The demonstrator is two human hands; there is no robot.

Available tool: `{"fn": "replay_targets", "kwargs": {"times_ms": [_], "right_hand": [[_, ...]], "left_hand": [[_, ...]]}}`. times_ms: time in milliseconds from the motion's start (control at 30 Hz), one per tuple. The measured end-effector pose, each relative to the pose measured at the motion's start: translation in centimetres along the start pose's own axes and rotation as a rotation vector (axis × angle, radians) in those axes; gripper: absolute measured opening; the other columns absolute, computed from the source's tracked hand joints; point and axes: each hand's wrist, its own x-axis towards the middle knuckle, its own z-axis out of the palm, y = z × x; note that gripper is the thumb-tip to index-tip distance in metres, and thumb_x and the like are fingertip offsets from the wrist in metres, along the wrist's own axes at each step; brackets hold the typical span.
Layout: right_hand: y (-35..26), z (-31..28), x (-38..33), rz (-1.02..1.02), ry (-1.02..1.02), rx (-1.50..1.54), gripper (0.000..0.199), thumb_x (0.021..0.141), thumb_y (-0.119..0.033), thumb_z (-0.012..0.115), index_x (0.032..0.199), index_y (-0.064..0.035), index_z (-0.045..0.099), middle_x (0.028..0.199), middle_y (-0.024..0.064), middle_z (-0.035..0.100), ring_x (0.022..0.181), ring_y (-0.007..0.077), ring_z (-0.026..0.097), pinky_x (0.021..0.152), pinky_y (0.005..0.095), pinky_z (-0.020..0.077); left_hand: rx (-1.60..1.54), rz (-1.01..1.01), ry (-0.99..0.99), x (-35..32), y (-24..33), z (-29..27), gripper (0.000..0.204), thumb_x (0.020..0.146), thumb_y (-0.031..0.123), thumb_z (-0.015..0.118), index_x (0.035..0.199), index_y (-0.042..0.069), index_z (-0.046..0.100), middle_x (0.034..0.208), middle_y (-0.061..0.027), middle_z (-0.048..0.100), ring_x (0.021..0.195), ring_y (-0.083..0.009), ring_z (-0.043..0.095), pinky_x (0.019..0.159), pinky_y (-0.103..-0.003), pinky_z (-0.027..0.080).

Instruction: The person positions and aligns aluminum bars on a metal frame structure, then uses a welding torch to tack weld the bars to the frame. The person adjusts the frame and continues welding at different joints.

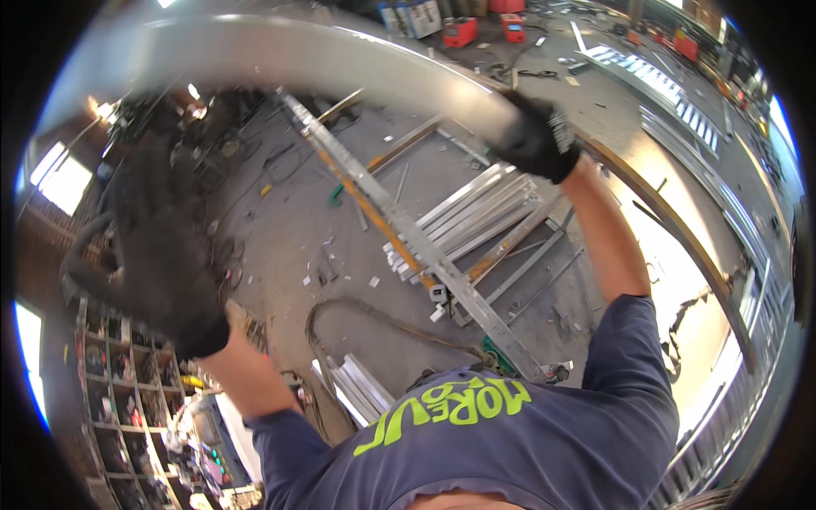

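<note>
A long silvery metal bar (280, 55), smeared by motion, spans the top of the head view. My right hand (540, 140), in a dark glove, is closed around its right end. On the left, my left hand (161, 255) wears a dark glove too and is blurred. Its fingers point up and its thumb stands apart, with nothing visible in it and the bar above it. Below and between the hands, a long metal rail (395, 212) runs diagonally over the floor. Beside the rail lies a stack of pale metal profiles (476, 212).
Compartment shelving (127, 399) stands at lower left. A dark hose (340, 306) curls across the floor near me. Brown metal beams (663, 212) run along the right, with long metal lengths beyond. Red boxes (459, 32) and a ladder-like frame (671, 85) are farther off.
</note>
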Motion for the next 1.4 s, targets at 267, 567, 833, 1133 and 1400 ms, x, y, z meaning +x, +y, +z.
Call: {"fn": "replay_targets", "kwargs": {"times_ms": [267,567,833,1133,1400], "right_hand": [[3.2,1.3,-4.6,-0.263,-0.194,-0.211,0.066,0.067,-0.036,0.092,0.122,-0.0085,0.069,0.100,0.0105,0.073,0.088,0.0342,0.074,0.079,0.0467,0.0588],[13.0,0.0,-14.2,-0.211,-0.439,-0.292,0.048,0.070,-0.023,0.075,0.117,-0.0121,0.068,0.101,0.0105,0.071,0.093,0.0328,0.074,0.085,0.0461,0.0613],[19.3,0.2,-23.1,0.061,-0.444,-0.341,0.047,0.070,-0.014,0.074,0.117,-0.0078,0.071,0.113,0.0147,0.071,0.112,0.0371,0.069,0.099,0.0487,0.0574],[22.8,3.7,-28.7,0.204,-0.253,-0.320,0.041,0.071,-0.004,0.072,0.112,-0.0085,0.073,0.114,0.0152,0.070,0.119,0.0395,0.064,0.112,0.0515,0.0507],[24.0,6.1,-32.8,0.282,-0.328,-0.370,0.044,0.073,0.000,0.071,0.116,-0.0094,0.073,0.131,0.0153,0.071,0.136,0.0371,0.061,0.126,0.0575,0.0392]], "left_hand": [[-0.092,0.202,-0.148,-3.2,12.5,-13.4,0.098,0.088,0.041,0.084,0.161,-0.009,0.042,0.165,-0.0334,0.045,0.159,-0.0475,0.038,0.136,-0.065,0.022],[1.189,0.284,0.352,-14.4,2.3,-19.1,0.072,0.100,0.041,0.082,0.151,-0.001,0.054,0.142,-0.0264,0.065,0.124,-0.0416,0.070,0.104,-0.053,0.059],[1.265,-0.180,0.135,-28.3,-4.2,-21.6,0.060,0.109,0.031,0.070,0.158,0.004,0.050,0.145,-0.0189,0.066,0.127,-0.0372,0.069,0.103,-0.051,0.062],[0.954,-0.568,0.151,-29.4,-5.5,-23.5,0.050,0.114,0.055,0.054,0.136,0.011,0.065,0.130,-0.0125,0.072,0.128,-0.0356,0.067,0.111,-0.054,0.054],[0.751,-0.770,0.248,-32.2,-9.0,-23.0,0.057,0.115,0.061,0.045,0.147,0.015,0.058,0.158,-0.0178,0.061,0.138,-0.0375,0.064,0.116,-0.057,0.053]]}}
